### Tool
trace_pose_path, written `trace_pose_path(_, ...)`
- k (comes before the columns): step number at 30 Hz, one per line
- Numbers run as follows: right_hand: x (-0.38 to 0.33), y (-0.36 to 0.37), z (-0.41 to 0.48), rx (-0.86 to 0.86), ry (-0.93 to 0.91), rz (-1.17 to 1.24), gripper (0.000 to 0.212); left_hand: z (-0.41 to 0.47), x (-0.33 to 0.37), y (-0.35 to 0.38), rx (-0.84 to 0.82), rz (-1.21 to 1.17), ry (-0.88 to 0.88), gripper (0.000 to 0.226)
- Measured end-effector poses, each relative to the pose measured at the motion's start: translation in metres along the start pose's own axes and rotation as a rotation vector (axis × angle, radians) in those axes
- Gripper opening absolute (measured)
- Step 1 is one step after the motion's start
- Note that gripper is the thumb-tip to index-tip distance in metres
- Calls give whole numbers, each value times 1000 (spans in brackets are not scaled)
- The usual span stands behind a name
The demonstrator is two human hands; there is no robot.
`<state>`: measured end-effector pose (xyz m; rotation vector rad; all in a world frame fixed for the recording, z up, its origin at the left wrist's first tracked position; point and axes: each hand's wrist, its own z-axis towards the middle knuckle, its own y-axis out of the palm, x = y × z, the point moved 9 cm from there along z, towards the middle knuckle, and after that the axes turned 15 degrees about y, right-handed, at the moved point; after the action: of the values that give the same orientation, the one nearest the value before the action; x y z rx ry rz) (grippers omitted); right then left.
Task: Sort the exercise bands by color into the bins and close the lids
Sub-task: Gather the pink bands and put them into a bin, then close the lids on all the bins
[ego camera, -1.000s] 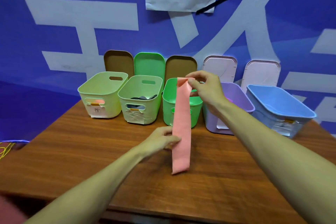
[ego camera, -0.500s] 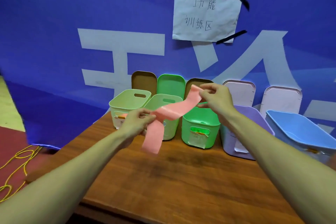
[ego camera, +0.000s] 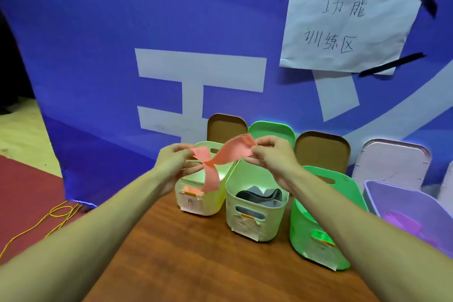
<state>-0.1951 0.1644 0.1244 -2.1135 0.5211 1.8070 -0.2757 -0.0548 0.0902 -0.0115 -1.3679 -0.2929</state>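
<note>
The pink band [ego camera: 221, 158] hangs in the air between both hands, over the mouth of the yellow bin [ego camera: 203, 200] at the left end of the row. The left hand [ego camera: 175, 163] pinches one end between thumb and fingers, and the right hand [ego camera: 274, 157] pinches the other end a little higher, so the strip twists in the middle and a loose tail droops down into that bin's opening. Holding it by both ends looks like a way to keep the floppy strip under control while it is gathered and lowered in.

A pink patch shows through the yellow bin's front handle slot, above a small paper label whose mark is too small to read, so this is probably the matching bin. Next along the table [ego camera: 196, 265], the pale green bin [ego camera: 255, 218] holds a dark grey band [ego camera: 261, 196], the bright green bin [ego camera: 316, 235] shows green through its slot, and the purple bin [ego camera: 414, 213] holds something purple.

All lids visible stand open against the blue backdrop [ego camera: 98, 56]: 2 brown lids [ego camera: 226, 127], 1 green lid [ego camera: 272, 131] and 1 pale lid [ego camera: 392, 164], so closing is not yet done.

A paper sign [ego camera: 350, 24] taped up with black tape reads 功能训练区 in handwriting. Large white shapes are printed on the backdrop, only partly in view.
</note>
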Motion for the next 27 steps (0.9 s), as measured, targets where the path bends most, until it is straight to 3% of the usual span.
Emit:
trace_pose_path(4,-5,22,51,55,-53,-38,19,58,-13,-3,12,78,25,25)
trace_pose_path(8,26,57,71,-64,-35,-519,23,73,-33,5,-335,740,106,43)
trace_pose_path(10,35,61,64,-90,-53,-687,27,65,-33,8,-416,882,167,43)
trace_pose_path(27,-5,-10,-113,2,-227,-843,20,-79,36,-8,-340,645,338,20)
